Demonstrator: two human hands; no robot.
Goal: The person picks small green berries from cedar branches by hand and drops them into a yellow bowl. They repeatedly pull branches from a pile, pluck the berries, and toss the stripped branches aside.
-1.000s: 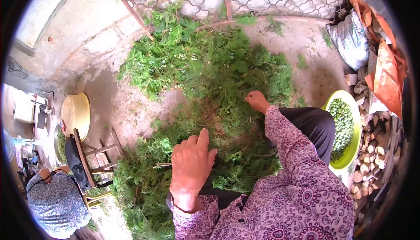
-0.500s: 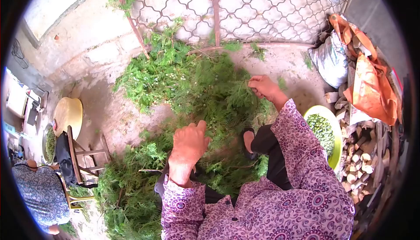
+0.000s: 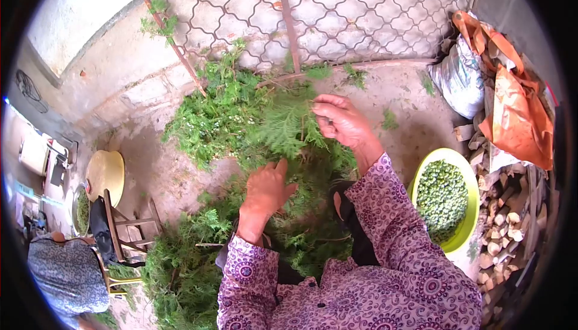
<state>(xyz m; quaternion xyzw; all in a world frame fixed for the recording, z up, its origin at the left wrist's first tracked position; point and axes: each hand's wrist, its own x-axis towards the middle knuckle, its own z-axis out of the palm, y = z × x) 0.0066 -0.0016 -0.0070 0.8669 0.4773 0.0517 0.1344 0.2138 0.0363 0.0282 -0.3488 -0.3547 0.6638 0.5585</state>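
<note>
My right hand (image 3: 343,122) is closed, fingertips pinched on a feathery evergreen sprig (image 3: 289,125) that hangs leftward over the pile. Below and to the left, my left hand (image 3: 267,191) has its thumb apart from its fingers, back of the hand up, with nothing visible in it. It is just under the sprig's tips; its palm side is hidden. Under both hands lies a heap of cut evergreen branches (image 3: 211,116), some with pale small cones or berries. More branches (image 3: 180,270) lie at my lower left.
A yellow-green basin (image 3: 472,209) of small green cones or berries stands at my right, beside stacked firewood (image 3: 500,228). Behind it are a white sack (image 3: 459,80) and orange sheeting (image 3: 518,119). A metal lattice (image 3: 361,17) stands ahead. At left are a wooden chair (image 3: 129,225) and another person (image 3: 66,276).
My right hand has moved left and shows the evergreen sprig raised in front of it. My left hand has shifted slightly right. The view has turned a little to the right.
</note>
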